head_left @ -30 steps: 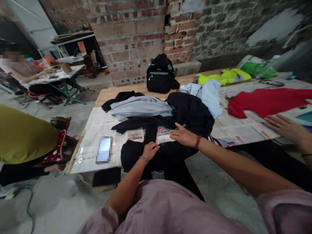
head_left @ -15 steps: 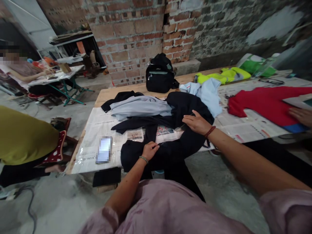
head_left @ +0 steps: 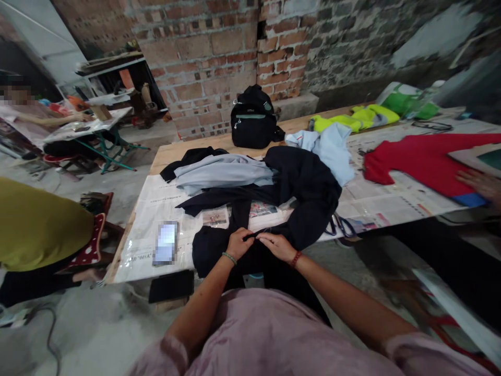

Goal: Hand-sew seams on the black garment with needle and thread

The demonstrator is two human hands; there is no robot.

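Observation:
A dark garment lies bunched on the table, its near part drawn over the front edge toward my lap. My left hand pinches a fold of this dark cloth between thumb and fingers. Close beside it, my right hand is closed at the same fold, fingertips almost touching the left ones. A thin needle seems to be in the right fingers, though it is too fine to see clearly now. Grey cloth lies across the dark garment. Scissors with dark handles rest at the table edge, right of the garment.
Newspaper covers the table. A phone lies at left, a black backpack at the back. Light blue cloth, a yellow vest and a red garment lie right, with another person's hand. Someone sits close at left.
My right hand has come down and left, from out over the garment to beside my left hand. My left hand keeps its pinch on the cloth. The scissors are now uncovered.

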